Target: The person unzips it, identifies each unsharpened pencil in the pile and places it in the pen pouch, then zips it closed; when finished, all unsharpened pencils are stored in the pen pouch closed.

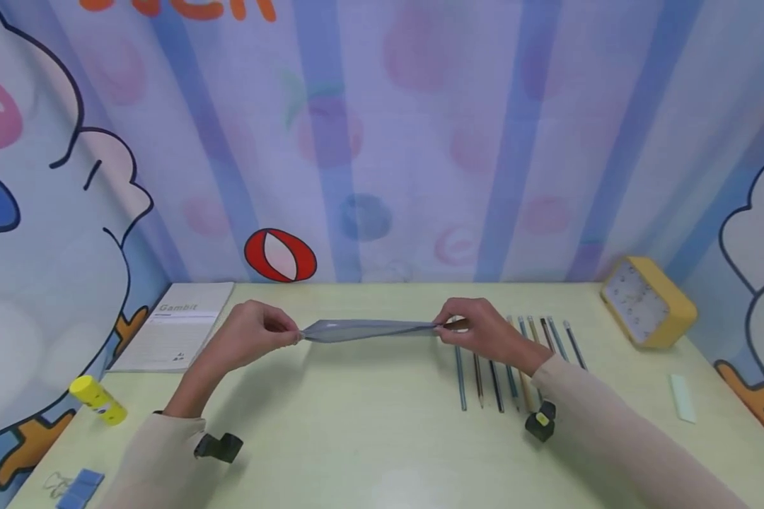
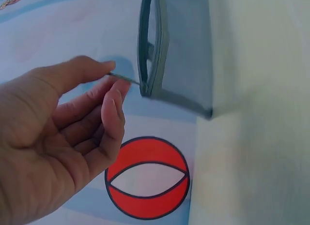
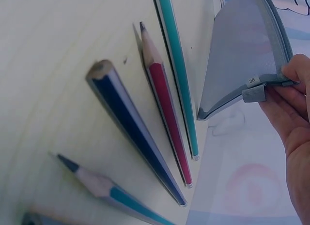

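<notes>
Grey, see-through pouch point(image 1: 369, 330) is what you've got stretched sideways between both hands, out over the middle of the desk point(image 1: 382, 438), toward the far side. Your left hand point(image 1: 255, 332) has thumb and index finger pinching a thin pull point(image 2: 126, 79) at the pouch's left corner, other fingers curled in. Your right hand point(image 1: 484, 329) pinches the right corner, right by a little tag point(image 3: 253, 82) reading 38. From the left wrist you can see the zip edge gaping a bit. Can't tell if the bottom edge touches the desk, tbh.

Just under and beside your right forearm there's a row of pencils point(image 1: 460, 378) lying side by side, teal, dark red and dark blue ones among them. Farther right sits a yellow clock point(image 1: 649, 302), with a pale green strip point(image 1: 682, 398) nearer you. Over on the left you've got a Gambit notebook point(image 1: 172, 332) at the far end, then a yellow tube point(image 1: 98, 400), then a blue binder clip point(image 1: 81, 489) nearest you.
</notes>
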{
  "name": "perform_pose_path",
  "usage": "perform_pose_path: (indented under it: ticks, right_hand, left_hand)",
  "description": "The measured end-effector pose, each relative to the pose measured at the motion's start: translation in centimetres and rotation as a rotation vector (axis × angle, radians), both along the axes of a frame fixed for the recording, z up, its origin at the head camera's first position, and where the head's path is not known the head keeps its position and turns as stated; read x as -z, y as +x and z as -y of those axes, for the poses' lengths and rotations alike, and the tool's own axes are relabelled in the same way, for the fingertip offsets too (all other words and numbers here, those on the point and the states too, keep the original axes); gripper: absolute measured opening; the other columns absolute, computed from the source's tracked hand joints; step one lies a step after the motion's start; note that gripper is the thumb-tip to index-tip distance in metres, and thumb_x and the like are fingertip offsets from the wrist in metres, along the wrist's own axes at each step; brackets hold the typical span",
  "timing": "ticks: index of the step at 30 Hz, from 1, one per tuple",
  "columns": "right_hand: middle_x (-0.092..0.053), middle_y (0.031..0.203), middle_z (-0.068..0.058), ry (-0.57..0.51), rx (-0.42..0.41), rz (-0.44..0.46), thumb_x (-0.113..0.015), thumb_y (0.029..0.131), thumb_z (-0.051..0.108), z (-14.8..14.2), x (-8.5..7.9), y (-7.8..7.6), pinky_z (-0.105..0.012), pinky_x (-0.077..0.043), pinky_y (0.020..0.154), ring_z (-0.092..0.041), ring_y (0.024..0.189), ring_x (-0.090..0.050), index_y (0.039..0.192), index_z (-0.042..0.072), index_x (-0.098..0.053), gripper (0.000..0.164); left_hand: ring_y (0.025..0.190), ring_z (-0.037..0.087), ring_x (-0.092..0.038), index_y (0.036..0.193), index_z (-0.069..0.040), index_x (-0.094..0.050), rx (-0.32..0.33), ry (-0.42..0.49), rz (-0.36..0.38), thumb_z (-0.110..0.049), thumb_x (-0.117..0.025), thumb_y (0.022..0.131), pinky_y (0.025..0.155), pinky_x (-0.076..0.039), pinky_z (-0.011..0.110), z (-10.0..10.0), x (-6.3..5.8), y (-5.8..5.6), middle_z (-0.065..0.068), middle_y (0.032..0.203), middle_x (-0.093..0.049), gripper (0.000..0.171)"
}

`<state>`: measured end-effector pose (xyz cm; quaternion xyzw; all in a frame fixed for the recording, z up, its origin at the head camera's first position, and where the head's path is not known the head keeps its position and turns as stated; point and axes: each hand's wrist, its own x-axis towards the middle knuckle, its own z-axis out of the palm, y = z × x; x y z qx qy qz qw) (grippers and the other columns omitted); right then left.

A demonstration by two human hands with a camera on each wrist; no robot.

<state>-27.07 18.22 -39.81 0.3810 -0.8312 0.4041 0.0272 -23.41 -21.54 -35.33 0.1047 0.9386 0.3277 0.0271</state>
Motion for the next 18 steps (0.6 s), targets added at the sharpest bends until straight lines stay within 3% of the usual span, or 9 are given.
perform_pose_path:
  ticks: [9,15,18]
  right_hand:
    - [-0.071,0.102,-0.005,-0.021,0.030,-0.008,-0.067,0.094,0.003,-0.2,0.2,0.0,-0.024,-0.059,0.086,-0.024,0.097,-0.073,0.100,0.008,-0.071,0.009]
    - [-0.071,0.103,-0.006,-0.023,0.028,-0.004,-0.066,0.095,0.005,-0.1,-0.1,-0.2,-0.024,-0.059,0.086,-0.025,0.098,-0.073,0.101,0.006,-0.072,0.008]
    - [-0.071,0.104,-0.006,-0.020,0.027,0.008,-0.066,0.095,0.004,0.0,-0.2,-0.2,-0.025,-0.059,0.087,-0.026,0.100,-0.073,0.101,0.005,-0.072,0.009]
  left_hand:
    - [0.074,0.012,-0.063,0.095,-0.011,-0.080,0.048,-0.026,-0.086,-0.016,-0.078,0.087,0.066,-0.054,0.026,-1.7,1.8,0.6,0.000,0.086,-0.076,0.010]
    - [0.073,0.011,-0.064,0.096,-0.013,-0.081,0.044,0.003,-0.150,-0.015,-0.078,0.088,0.065,-0.053,0.023,-1.7,1.7,0.6,0.001,0.086,-0.077,0.009]
    - [0.073,0.011,-0.066,0.097,-0.014,-0.080,0.059,0.022,-0.226,-0.015,-0.079,0.087,0.064,-0.054,0.024,-1.9,1.4,0.2,0.000,0.085,-0.077,0.011]
